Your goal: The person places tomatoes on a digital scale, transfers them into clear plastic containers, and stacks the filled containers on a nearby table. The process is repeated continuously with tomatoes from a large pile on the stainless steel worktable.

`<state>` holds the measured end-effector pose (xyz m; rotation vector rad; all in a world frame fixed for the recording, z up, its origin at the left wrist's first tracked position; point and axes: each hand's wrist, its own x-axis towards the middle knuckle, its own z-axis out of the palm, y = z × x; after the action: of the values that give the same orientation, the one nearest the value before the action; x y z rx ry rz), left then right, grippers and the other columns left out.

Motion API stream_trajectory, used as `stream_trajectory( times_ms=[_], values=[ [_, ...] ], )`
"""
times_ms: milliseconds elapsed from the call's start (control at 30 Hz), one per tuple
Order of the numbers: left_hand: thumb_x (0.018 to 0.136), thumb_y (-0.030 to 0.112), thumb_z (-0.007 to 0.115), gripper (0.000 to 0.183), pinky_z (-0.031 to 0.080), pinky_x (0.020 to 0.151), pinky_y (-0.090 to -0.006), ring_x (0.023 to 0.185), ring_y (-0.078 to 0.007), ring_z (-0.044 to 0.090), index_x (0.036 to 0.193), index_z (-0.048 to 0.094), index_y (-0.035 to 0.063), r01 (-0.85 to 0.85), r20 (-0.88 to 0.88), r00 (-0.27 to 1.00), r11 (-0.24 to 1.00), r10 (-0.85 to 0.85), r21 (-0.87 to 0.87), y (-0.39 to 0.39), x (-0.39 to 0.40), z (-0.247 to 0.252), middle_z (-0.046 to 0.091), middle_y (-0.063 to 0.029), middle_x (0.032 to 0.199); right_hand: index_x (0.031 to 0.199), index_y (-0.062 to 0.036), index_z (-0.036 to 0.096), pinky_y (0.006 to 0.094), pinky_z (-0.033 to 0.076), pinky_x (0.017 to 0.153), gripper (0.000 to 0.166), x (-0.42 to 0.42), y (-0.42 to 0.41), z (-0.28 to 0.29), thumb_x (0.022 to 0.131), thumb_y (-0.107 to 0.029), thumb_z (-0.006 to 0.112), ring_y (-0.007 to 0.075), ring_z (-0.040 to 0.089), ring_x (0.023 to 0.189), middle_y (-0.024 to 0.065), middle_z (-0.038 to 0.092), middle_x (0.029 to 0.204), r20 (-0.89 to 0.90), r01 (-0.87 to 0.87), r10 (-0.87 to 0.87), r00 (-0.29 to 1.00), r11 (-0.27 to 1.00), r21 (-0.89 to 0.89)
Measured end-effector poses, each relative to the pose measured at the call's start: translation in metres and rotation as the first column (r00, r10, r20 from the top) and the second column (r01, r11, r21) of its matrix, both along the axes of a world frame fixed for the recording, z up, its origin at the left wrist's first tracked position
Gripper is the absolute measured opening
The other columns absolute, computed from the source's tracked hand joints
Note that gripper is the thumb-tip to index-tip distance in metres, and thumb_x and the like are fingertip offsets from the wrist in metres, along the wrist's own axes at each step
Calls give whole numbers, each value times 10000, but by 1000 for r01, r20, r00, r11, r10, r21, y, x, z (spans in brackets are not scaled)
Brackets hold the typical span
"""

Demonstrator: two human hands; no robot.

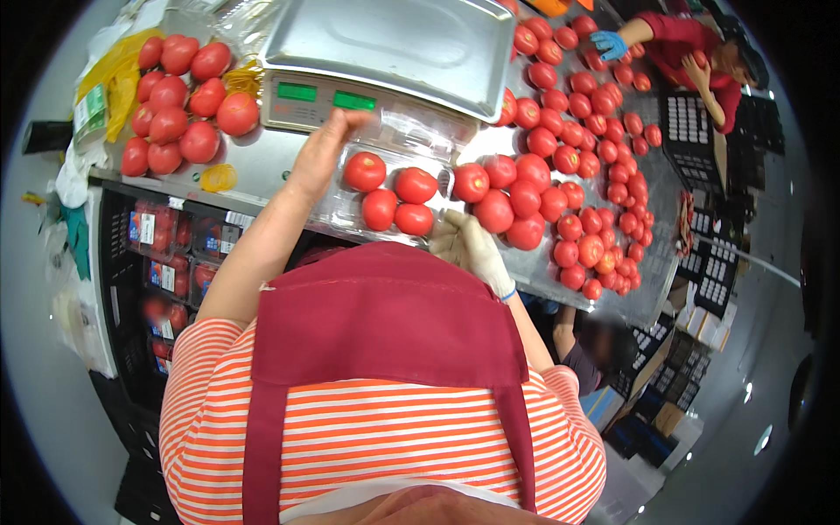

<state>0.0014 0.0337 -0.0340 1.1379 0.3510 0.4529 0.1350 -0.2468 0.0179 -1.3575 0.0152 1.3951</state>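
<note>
Several red tomatoes (396,197) lie in a clear plastic clamshell box (338,209) in front of my apron. My bare left hand (326,147) is at the box's left far side, by the lid, with its fingertips blurred near the scale's display. Whether it grips the lid I cannot tell. My right hand (469,248), in a pale glove, is at the box's near right corner, its fingers apart and no tomato in it. Beyond the box stands a digital scale (295,111) with an empty metal pan (394,42). Right of the box lie loose tomatoes (518,197).
Many more tomatoes (590,131) cover the right of the metal table (262,157); another group (170,111) lies left, near yellow rubber bands (218,177). Below left, a black crate (121,262) holds packed boxes. Two other people (695,56) are at the table's right side, one wearing a blue glove.
</note>
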Motion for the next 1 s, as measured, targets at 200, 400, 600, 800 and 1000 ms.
stream_trajectory(
  times_ms=[200,400,600,800,1000],
  values=[
    [882,324,705,498,500,800,-320,944,-173,581,1257,572,25,17,-388,866,758,314,652,-43,-59,21,562,-102,1119,1272,-17,481,397,542,900,406,-11,4,-6,881,-64,582,246,626,1060,109,592,1179,-38,-4,12,999,983,182],
    [889,179,715,510,398,619,-240,697,-70,450,1306,496,-16,108,-557,828,957,63,269,-41,-82,18,452,11,757,859,-74,487,326,566,611,340,-11,40,-14,705,192,632,172,635,687,49,562,806,-99,-12,22,995,995,95],
    [873,329,729,720,394,1050,-359,1246,-177,478,1460,383,94,-319,88,900,783,427,-534,-44,-103,15,499,-44,1346,780,-11,528,306,562,641,194,-38,127,25,731,72,697,198,654,672,121,641,819,305,-430,354,884,871,238],
    [816,588,675,853,387,1084,-576,1341,-339,443,1486,355,168,-298,219,766,636,604,-712,-10,-169,12,429,-95,1489,959,-49,638,428,497,783,179,-89,233,15,909,-208,575,371,611,850,193,609,887,944,-939,321,80,342,-37],
    [871,674,525,852,463,1010,-502,1165,-339,571,1423,389,40,-339,482,600,748,639,-571,2,-260,16,523,-198,1311,988,-73,662,460,508,782,206,-140,335,-39,893,-245,599,363,619,896,177,618,969,928,-798,138,-345,477,-368]
  ],
)
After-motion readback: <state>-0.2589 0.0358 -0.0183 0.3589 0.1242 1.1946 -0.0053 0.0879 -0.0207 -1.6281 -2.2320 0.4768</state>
